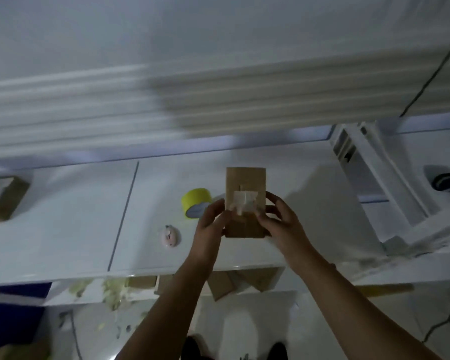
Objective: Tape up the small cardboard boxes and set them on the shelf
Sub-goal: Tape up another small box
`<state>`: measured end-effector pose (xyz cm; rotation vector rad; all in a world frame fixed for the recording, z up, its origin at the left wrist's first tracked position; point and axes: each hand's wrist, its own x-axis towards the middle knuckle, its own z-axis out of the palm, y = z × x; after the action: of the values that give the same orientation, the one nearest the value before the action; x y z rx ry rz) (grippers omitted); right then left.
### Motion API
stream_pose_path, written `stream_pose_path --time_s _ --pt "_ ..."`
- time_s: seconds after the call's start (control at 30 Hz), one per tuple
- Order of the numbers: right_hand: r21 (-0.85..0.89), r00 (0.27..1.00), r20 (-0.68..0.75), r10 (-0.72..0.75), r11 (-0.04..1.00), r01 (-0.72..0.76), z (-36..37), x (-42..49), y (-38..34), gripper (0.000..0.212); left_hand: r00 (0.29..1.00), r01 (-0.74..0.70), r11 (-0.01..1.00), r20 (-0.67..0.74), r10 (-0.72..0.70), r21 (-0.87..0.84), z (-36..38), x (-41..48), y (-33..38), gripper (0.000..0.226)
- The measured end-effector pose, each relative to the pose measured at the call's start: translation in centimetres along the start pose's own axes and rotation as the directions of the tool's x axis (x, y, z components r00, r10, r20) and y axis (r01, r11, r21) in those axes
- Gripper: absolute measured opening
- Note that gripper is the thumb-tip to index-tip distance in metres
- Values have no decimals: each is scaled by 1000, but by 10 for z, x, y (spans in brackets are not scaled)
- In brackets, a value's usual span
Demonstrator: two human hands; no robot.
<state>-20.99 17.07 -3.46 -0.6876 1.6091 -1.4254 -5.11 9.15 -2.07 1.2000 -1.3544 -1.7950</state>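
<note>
White table (76, 216) fills the middle of my feed, with a pale wall behind it that is smeared by blur. I see the box (246, 180) held just above the tabletop, standing tall with its broad face turned to the camera. The left hand (209, 224) grips its left edge and the right hand (281, 222) grips its right edge, fingers of both curled round the sides and thumbs lying on the face. A pale tape strip (244, 201) sits across the seam on that face, between the two thumbs. Just left of the box, a yellow tape roll (195, 201) lies on the table, partly behind the left hand. Nearer the front edge rests a small pink thing (170, 236), too blurred for me to tell what it is. A second box (5, 201) sits at the far left. Below the front edge, more cardboard (221, 284) shows between my view of the forearms.
</note>
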Motion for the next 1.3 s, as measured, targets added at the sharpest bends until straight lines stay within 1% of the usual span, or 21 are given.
stream_pose_path --time_s 0.1,0.2,0.27,0.33,0.4,0.5,0.57,0.63,0.7,0.73,0.8,0.87,0.9,0.97,1.03,1.07,1.13,1.2,1.23,1.27,1.3 --pt "-30 992 120 47 999 -43 40 -10 3 46 995 -25 1000 -99 26 6 -32 -5 9 31" --pt "-41 989 116 87 996 -82 75 -12 5 54 987 -52 996 -147 62 70 -64 -10 4 36" --pt "-118 990 107 89 990 -76 94 -11 4 59 988 -42 997 -147 51 66 -84 -10 1 36" --pt "-196 990 120 71 979 -46 114 -12 3 53 987 -10 1000 -160 13 21 -103 -9 1 36" --pt "-196 990 124 63 980 -38 135 -16 4 47 981 -12 999 -192 20 43 -122 -6 0 39" --pt "-87 989 89 121 990 -113 167 -21 12 47 973 -32 983 -219 72 180 -151 1 -2 42" --pt "-99 991 56 123 988 -117 187 -22 19 50 987 -22 990 -154 44 139 -172 3 -4 42" --pt "-110 991 23 131 986 -128 204 -20 23 59 999 -1 998 -32 3 61 -192 5 -7 38" --pt "-87 987 -15 158 983 -159 219 -16 25 69 999 -42 996 16 41 85 -209 5 -14 20" --pt "-97 986 -23 166 981 -167 226 -13 25 73 998 -67 993 -3 68 98 -217 6 -18 16" --pt "-143 986 -15 164 976 -164 235 -7 21 75 991 -108 988 -71 116 110 -231 11 -26 18" --pt "-293 995 -89 44 954 -69 236 2 13 61 985 -85 990 -137 100 115 -242 20 -29 28" --pt "-388 987 -147 -69 922 6 232 8 9 52 982 -53 990 -173 75 130 -247 27 -29 30" --pt "-530 926 -230 -300 836 140 219 23 1 35 972 -4 967 -224 63 254 -253 43 -29 25" --pt "-681 882 -221 -416 713 166 205 40 -7 29 972 32 917 -227 64 397 -253 56 -33 31" --pt "-753 886 -188 -424 641 146 199 49 -10 33 972 60 889 -228 50 453 -252 61 -35 40" --pt "-855 930 -82 -359 505 119 191 68 -15 44 971 131 822 -241 8 554 -247 67 -38 56" --pt "-906 974 25 -224 408 117 187 82 -17 50 959 190 713 -282 11 675 -242 66 -38 61" --pt "-923 987 60 -146 368 111 187 87 -18 50 948 191 641 -308 74 743 -239 63 -35 59" --pt "-936 993 83 -79 337 105 188 91 -18 47 932 152 574 -310 188 804 -237 60 -30 55" --pt "-940 995 94 -35 326 101 189 94 -19 42 909 64 519 -264 322 852 -234 59 -25 48"
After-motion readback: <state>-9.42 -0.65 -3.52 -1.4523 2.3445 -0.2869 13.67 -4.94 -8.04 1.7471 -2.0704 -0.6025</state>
